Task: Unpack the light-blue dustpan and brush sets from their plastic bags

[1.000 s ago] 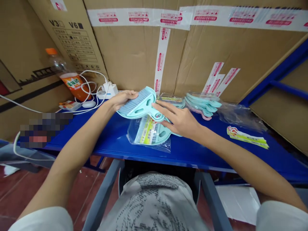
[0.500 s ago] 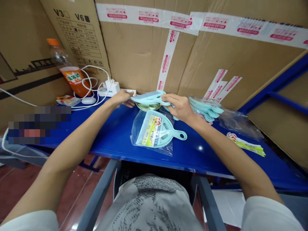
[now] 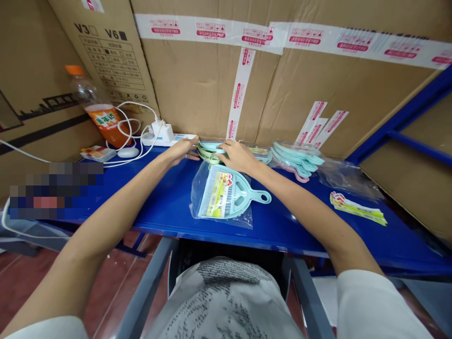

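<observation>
A light blue dustpan (image 3: 209,146) lies on top of a pile of green dustpans (image 3: 208,156) at the back of the blue table. My right hand (image 3: 240,156) is closed over the right end of the blue dustpan, its fingertips partly hidden. At the pile's left edge is my left hand (image 3: 182,151), with fingers stretched and apart against that edge. In front of the pile, a light blue dustpan and brush set (image 3: 240,193) with a printed card rests in a clear plastic bag (image 3: 197,200), its handle to the right.
Bagged blue dustpans (image 3: 298,157) and a pink one (image 3: 300,175) are stacked to the right. Beyond are loose clear bags (image 3: 356,181) and printed cards (image 3: 358,208). An orange drink bottle (image 3: 108,125), white cables and a power strip (image 3: 180,138) stand left. Cardboard (image 3: 197,84) walls the back.
My right hand has moved left and down with the blue dustpan, which now lies on the green pile. My left hand stays near the pile's left edge.
</observation>
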`<state>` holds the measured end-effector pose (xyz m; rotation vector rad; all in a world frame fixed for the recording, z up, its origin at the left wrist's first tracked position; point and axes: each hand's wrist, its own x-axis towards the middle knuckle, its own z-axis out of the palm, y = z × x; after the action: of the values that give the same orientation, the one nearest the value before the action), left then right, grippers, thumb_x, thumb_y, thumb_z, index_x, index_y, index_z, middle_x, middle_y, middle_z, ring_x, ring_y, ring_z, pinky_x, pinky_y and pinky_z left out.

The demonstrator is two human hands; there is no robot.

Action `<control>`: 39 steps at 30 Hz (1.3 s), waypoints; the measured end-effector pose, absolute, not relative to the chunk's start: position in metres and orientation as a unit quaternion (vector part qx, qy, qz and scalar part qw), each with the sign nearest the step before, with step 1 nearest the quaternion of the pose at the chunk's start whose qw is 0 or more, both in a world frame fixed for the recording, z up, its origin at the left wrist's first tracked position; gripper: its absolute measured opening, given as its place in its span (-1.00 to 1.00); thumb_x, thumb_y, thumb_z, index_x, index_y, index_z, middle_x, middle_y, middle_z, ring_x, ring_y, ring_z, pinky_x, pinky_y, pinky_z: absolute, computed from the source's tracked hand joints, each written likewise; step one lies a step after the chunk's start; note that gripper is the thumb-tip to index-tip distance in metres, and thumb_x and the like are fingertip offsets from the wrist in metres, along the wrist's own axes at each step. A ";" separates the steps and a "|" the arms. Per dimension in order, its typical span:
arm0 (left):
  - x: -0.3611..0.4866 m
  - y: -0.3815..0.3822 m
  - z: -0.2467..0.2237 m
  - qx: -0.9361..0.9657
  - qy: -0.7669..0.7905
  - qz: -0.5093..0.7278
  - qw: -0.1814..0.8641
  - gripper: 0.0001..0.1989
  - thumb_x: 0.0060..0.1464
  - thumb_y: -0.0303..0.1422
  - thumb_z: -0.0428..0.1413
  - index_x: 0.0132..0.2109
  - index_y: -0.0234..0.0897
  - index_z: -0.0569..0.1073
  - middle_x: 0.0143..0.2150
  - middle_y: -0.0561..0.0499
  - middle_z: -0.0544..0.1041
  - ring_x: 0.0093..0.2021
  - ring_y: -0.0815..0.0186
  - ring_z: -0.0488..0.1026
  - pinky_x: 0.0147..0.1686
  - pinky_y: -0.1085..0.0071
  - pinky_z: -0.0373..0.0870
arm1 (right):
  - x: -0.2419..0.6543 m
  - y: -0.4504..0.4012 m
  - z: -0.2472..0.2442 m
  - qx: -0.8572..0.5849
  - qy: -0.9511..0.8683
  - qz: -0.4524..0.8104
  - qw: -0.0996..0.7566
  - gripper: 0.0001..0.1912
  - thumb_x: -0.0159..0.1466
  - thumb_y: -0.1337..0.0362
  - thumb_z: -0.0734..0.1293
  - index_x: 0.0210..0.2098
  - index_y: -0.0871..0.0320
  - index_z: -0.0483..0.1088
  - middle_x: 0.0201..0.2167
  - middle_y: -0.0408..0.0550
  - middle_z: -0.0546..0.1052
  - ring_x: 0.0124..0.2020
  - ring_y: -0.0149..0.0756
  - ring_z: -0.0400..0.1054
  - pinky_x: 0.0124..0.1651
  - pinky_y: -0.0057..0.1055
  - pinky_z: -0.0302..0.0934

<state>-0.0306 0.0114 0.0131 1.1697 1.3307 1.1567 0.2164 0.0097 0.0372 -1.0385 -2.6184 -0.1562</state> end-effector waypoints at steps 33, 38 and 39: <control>-0.017 -0.042 0.052 0.717 0.477 0.159 0.482 -0.94 0.01 -0.46 0.44 -0.39 -0.25 0.74 -0.42 -0.20 0.70 -0.47 0.04 0.66 -0.49 0.27 0.56 | 0.375 -0.116 0.003 -0.431 -0.809 0.307 0.255 -0.35 0.28 -0.15 0.57 0.16 0.18 0.70 -0.09 0.03 0.70 -0.30 -0.27 0.52 -0.26 -0.37 0.44; -0.008 -0.052 0.055 0.682 0.448 0.180 0.549 -0.83 -0.09 -0.33 0.56 -0.34 -0.22 0.76 -0.29 -0.25 0.75 -0.41 -0.02 0.70 -0.45 0.20 0.66 | 0.401 -0.132 0.008 -0.473 -0.708 0.330 0.407 -0.42 0.10 -0.02 0.70 0.05 0.10 0.75 -0.09 0.04 0.72 -0.26 -0.22 0.55 -0.19 -0.32 0.52; -0.005 -0.054 0.055 0.682 0.437 0.193 0.554 -0.83 -0.04 -0.31 0.54 -0.31 -0.24 0.77 -0.25 -0.28 0.76 -0.39 -0.01 0.70 -0.42 0.20 0.67 | 0.404 -0.133 0.008 -0.475 -0.690 0.335 0.432 -0.41 0.07 0.00 0.72 0.05 0.09 0.76 -0.11 0.03 0.72 -0.27 -0.22 0.56 -0.17 -0.32 0.53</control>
<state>-0.0055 -0.0540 0.0552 1.6113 1.0319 0.4553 0.4041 -0.1327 0.0082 -1.1832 -1.7208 0.8340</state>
